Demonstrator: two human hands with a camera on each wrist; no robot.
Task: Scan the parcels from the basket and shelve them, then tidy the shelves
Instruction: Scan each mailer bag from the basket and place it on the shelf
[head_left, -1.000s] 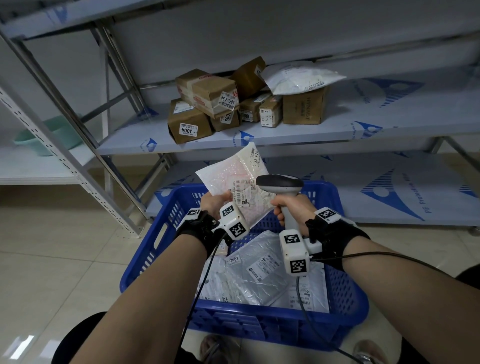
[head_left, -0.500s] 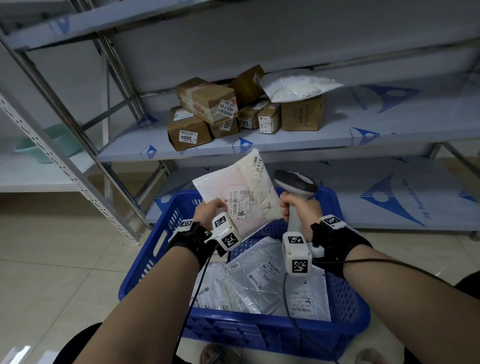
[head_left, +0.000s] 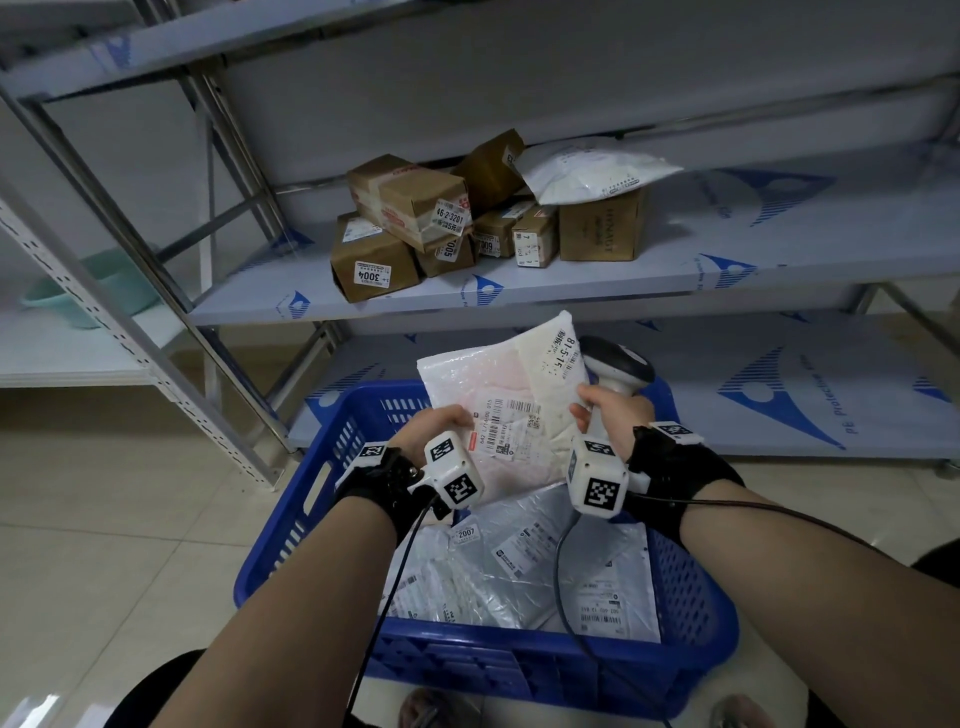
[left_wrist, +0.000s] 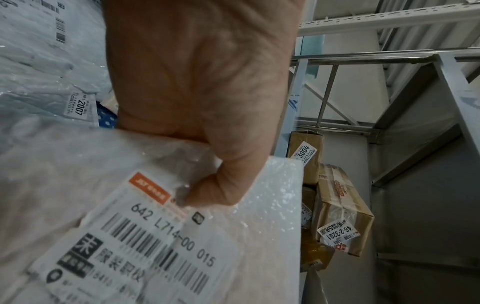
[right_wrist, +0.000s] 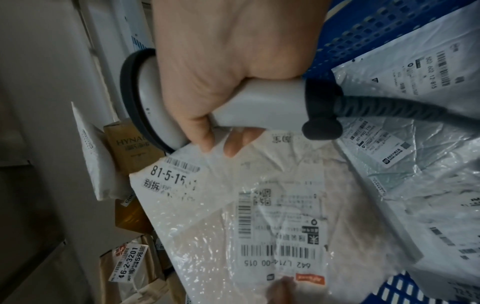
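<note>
Green basin: sits on the neighbouring shelf at far left, behind the slotted upright.
Cardboard boxes: piled on the middle shelf; labels read 3004 and 46-2-3201, and a white mailer lies on top of the pile's right side.
Left hand: thumb and fingers pinch the lower left edge of the bubble-wrap parcel, the thumb pressed beside its orange-tagged label.
Bubble-wrap parcel: held up above the blue basket, label facing the person; stickers read 81-5-15 and 642 L714-00 015.
Right hand: curled tight round the handle of the barcode scanner; fingertips touch the parcel's right edge.
Scanner head: rises just past the parcel's upper right corner; its cable hangs down into the basket.
Blue basket: on the tiled floor before the lowest shelf, holding several grey poly mailers, 1 tagged 2007.
</note>
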